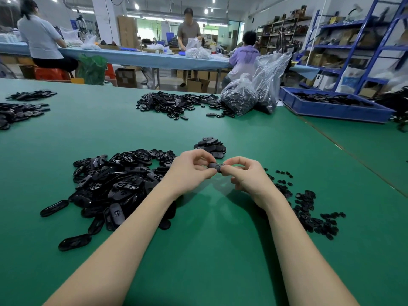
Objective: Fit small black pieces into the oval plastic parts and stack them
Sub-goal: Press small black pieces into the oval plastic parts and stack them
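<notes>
Hands are working together just above the green surface (209, 250), between the two supplies. The left hand (189, 171) and the right hand (245, 175) are both pinching one oval plastic part (216, 166) from opposite ends, fingers curled round it, thumbs meeting on its upper face. Whether a small black piece is already sitting in its recess is hidden by the fingertips.

Judging by the pose, the insert is being pressed home. To do this well, the left hand should be holding the oval level and steady while the right thumb is pushing the piece straight down, not at a slant, so that it seats flush rather than jamming on one edge. Pressure should be spreading evenly across the insert; a tilted piece is likely to pop out when the part is stacked.

Unfilled ovals are lying in a loose heap (114, 184) just left of the left forearm, and the small black pieces (309, 208) are scattered to the right of the right wrist. A small stack of ovals (210, 145) is sitting just beyond the hands, presumably where this one belongs next.
</notes>
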{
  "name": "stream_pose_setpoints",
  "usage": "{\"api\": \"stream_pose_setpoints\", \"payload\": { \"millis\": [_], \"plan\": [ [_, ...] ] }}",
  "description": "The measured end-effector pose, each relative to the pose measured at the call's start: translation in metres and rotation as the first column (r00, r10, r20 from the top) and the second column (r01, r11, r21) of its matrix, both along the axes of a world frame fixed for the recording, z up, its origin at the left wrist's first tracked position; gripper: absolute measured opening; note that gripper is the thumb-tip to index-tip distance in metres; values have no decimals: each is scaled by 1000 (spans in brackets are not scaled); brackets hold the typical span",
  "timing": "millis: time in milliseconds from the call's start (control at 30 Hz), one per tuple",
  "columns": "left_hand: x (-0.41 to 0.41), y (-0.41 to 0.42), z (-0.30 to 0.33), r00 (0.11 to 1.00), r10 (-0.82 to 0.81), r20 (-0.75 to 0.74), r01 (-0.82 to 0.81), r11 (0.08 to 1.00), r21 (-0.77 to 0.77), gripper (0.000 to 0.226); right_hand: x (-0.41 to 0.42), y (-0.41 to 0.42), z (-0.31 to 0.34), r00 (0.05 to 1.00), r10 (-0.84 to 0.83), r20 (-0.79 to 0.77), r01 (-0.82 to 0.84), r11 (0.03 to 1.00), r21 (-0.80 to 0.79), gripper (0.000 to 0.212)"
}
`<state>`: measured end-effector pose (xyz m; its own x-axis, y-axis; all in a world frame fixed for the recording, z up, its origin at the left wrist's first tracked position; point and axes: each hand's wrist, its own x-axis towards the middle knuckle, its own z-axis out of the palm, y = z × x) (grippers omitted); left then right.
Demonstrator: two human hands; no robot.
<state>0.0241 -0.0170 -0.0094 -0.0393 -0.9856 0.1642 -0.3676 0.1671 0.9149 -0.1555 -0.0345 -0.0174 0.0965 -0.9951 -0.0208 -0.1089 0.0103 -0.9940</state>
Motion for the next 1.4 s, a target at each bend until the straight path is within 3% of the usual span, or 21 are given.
{"api": "stream_pose_setpoints", "payload": {
  "millis": [133, 233, 367, 567, 900, 1067, 1233, 1400],
  "plan": [
    [4, -2, -3, 934, 115, 339, -28, 967, -252, 13, 9, -1, -5, 999, -52, -7, 52, 998, 24, 12],
    [9, -8, -5, 864, 233, 447, -94, 946, -311, 13, 20, -5, -12, 979, -167, -112, 166, 986, -23, 24],
    [8, -28, -7, 850, 336, 405, -229, 929, -290, 14, 28, -8, -25, 911, -315, -268, 284, 947, -148, 36],
    [-9, -87, 4, 810, 375, 450, -318, 927, -200, 16, 28, -8, -27, 896, -362, -257, 322, 928, -186, 38],
    [-12, -131, 0, 735, 396, 551, -348, 917, -194, 17, 29, -6, -27, 893, -356, -277, 311, 931, -191, 36],
    [-15, -123, 7, 785, 389, 482, -345, 921, -182, 25, 28, -5, -27, 897, -351, -269, 308, 932, -190, 34],
    [-4, -84, 10, 900, 300, 317, -260, 952, -162, 4, 29, -4, -26, 892, -350, -286, 305, 933, -192, 34],
    [12, -35, 3, 945, 190, 265, -148, 974, -168, 27, 30, -1, -23, 883, -345, -319, 296, 935, -193, 31]
  ]
}}
